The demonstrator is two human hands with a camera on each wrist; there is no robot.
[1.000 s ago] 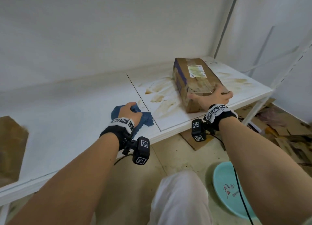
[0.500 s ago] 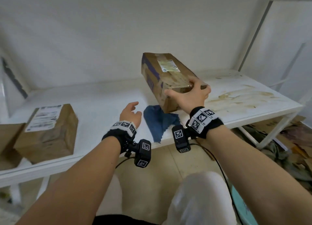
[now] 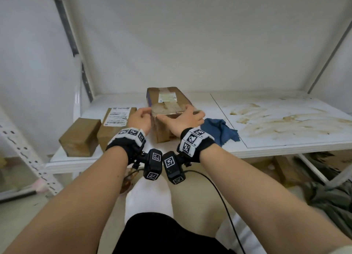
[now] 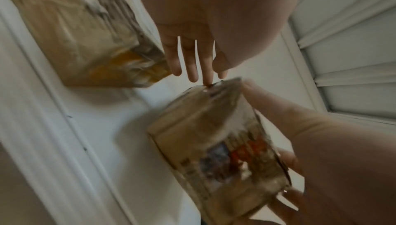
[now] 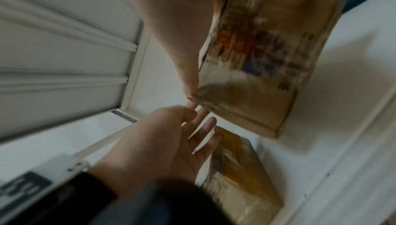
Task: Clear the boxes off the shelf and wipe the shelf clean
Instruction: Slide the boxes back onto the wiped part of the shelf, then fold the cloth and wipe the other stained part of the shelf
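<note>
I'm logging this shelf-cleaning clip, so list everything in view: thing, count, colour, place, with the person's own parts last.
Held box: 1, brown cardboard with a white label, middle of the shelf, between both hands.
Other boxes: 2, brown; labelled box and plain box, left end of the shelf.
Cloth: 1, blue, crumpled on the shelf right of the held box.
Stains: brown smears, right panel of the shelf.
Shelf: 1, white, with white uprights.
Cardboard scraps: brown, on the floor under the right end.
Wrist cameras: 2, black, under the wrists.
Right hand: grips the held box's near end.
Left hand: fingers straight at the box's left side.
</note>
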